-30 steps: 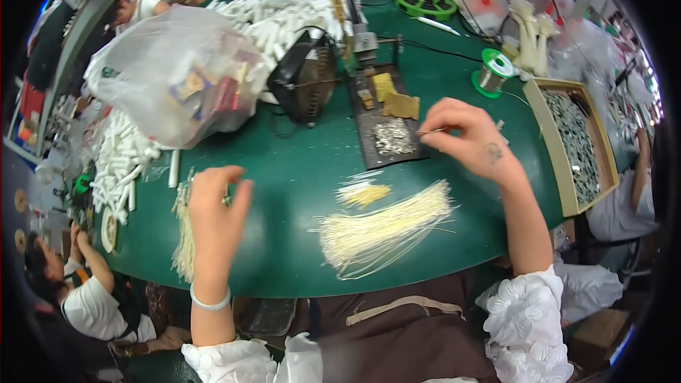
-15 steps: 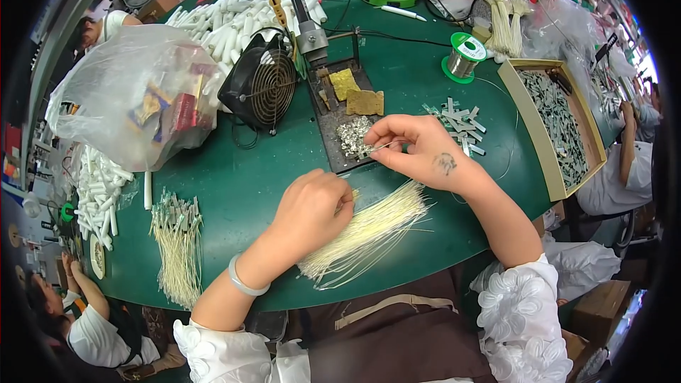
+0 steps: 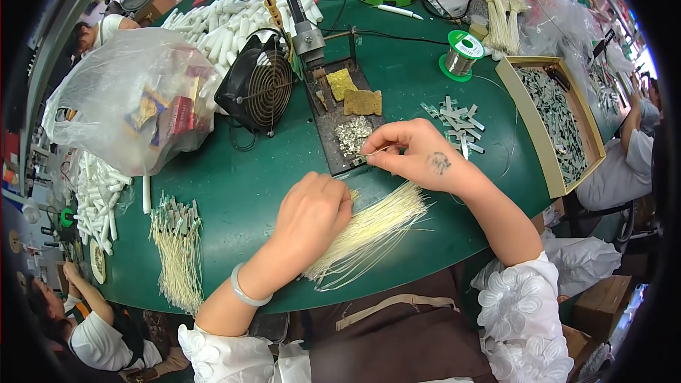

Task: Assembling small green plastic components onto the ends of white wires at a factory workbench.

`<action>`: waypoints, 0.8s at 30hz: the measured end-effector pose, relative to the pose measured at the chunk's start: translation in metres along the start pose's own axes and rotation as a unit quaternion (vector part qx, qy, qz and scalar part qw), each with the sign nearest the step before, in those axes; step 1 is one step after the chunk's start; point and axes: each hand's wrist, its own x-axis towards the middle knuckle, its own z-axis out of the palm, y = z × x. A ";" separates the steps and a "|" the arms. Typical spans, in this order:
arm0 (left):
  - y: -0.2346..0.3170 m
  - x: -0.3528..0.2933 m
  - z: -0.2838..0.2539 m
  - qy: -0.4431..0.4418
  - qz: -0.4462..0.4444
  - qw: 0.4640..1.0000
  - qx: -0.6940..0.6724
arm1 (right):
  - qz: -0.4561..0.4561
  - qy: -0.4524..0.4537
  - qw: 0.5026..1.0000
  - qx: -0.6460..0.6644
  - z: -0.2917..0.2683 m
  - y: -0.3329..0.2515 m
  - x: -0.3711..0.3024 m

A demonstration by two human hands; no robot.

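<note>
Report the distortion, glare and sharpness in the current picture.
Head view: black corners ring a round fisheye image; head view: the left hand and right hand look fairly sharp; head view: pale highlights catch the plastic bag; head view: small background details near the rim are hard to make out.

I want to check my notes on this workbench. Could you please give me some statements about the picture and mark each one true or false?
1. The right hand pinches a thin wire. True.
2. The pale bracelet is on the right wrist. False: it is on the left wrist.
3. The left hand partly hides the bundle of pale yellow wires. True.
4. The open box at the right is filled with white tubes. False: it holds small grey-green strips.
5. A black fan stands to the right of the plastic bag. True.
</note>
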 end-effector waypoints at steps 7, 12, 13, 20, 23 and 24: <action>0.000 -0.005 -0.003 0.002 0.004 1.000 -0.002 | -0.005 -0.004 1.000 -0.002 0.001 -0.001 0.000; -0.001 -0.005 0.001 -0.013 0.003 1.000 0.010 | -0.013 -0.009 1.000 -0.007 0.002 -0.001 0.000; -0.001 -0.005 0.001 -0.009 0.009 1.000 0.024 | -0.013 -0.009 1.000 -0.007 0.002 -0.001 0.000; 0.002 -0.009 0.007 -0.007 0.062 0.982 0.180 | -0.008 -0.018 1.000 -0.014 0.003 -0.002 0.000; 0.007 -0.009 0.008 -0.003 0.075 0.973 0.218 | -0.008 -0.017 1.000 -0.016 0.002 -0.003 -0.001; 0.008 -0.008 0.007 -0.003 0.075 0.973 0.218 | -0.005 -0.018 1.000 -0.015 0.001 -0.003 -0.001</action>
